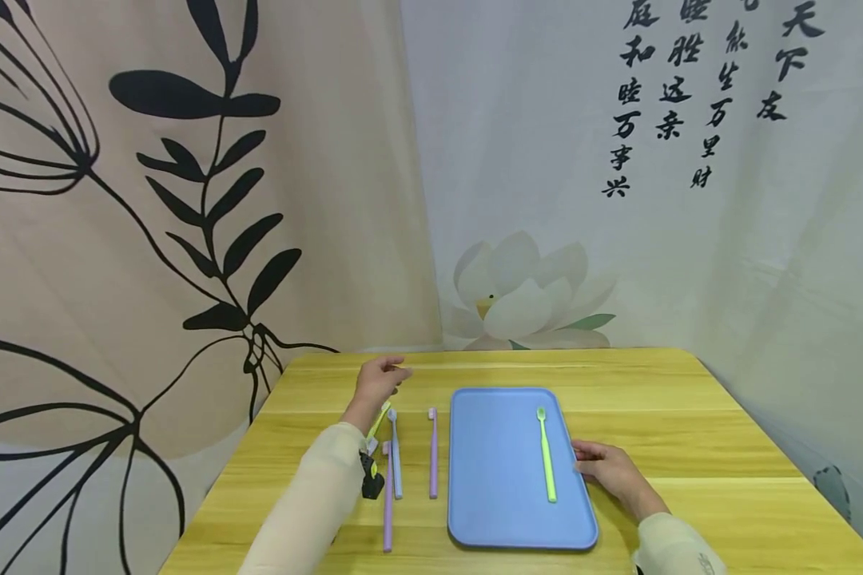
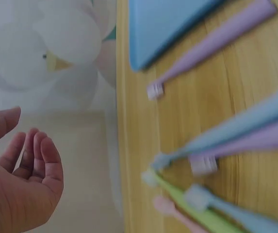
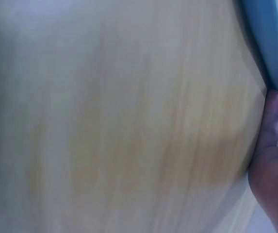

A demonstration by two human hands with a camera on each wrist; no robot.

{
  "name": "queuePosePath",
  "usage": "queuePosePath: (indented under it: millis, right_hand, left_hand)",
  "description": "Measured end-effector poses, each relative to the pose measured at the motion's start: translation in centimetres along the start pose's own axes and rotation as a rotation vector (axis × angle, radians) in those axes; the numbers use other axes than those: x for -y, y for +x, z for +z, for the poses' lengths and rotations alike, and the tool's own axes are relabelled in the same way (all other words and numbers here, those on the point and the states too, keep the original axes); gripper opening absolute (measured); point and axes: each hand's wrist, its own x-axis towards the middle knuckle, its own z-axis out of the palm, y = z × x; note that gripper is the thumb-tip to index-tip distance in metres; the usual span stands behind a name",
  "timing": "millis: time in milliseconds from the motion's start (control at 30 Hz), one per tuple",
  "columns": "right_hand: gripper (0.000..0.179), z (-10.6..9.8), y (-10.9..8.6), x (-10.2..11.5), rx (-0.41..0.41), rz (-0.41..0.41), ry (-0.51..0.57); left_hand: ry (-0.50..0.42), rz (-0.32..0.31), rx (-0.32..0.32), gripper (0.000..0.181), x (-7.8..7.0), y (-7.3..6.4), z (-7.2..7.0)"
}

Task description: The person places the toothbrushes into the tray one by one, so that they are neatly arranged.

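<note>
My left hand (image 1: pixel 377 385) is raised over the table's far left part, its fingers loosely curled around nothing. A blue tray (image 1: pixel 496 471) lies on the table, and my right hand (image 1: pixel 614 473) pinches its right rim between thumb and fingers. On the tray rests a green toothbrush (image 1: pixel 547 461). Left of it a purple toothbrush (image 1: pixel 434 457) lies by itself. Beneath my left forearm is a loose group: a blue toothbrush (image 1: pixel 396 457), another purple toothbrush (image 1: pixel 387 507) and a yellow-green toothbrush (image 1: pixel 379 418). The left wrist view also shows a pink toothbrush (image 2: pixel 166 206) and a second blue toothbrush (image 2: pixel 238 213).
The wooden table (image 1: pixel 697 447) reaches back to a printed curtain (image 1: pixel 345 200) with leaves, a flower and writing. A dark wrist strap (image 1: pixel 371 477) sits on the left sleeve, which covers part of the toothbrush group in the head view.
</note>
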Motion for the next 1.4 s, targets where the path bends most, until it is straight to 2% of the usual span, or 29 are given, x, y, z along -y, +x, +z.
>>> queuePosePath:
  millis: [300,467,767,1133,1400]
  right_hand:
    - [0.047,0.0,-0.1,0.5,0.010,-0.001,-0.006]
    - [0.046,0.1,-0.2,0.7,0.015,-0.008,0.005]
    - [0.046,0.1,0.0,0.3,0.014,-0.010,0.019]
    - [0.048,-0.1,-0.2,0.3,0.031,-0.022,0.021]
    - [0.048,-0.1,-0.4,0.2,0.033,-0.035,0.024]
  left_hand:
    - [0.044,-0.024,0.015,0.041,1.4,0.2,-4.8]
    - [0.066,-0.033,0.009,0.042,2.4,0.3,-6.7]
    - [0.076,-0.057,0.019,0.044,3.6,-0.3,-8.6]
    - [0.092,-0.112,0.048,0.044,6.3,-1.3,-10.6]
    - [0.095,-0.130,0.075,0.044,7.8,-1.7,-11.2]
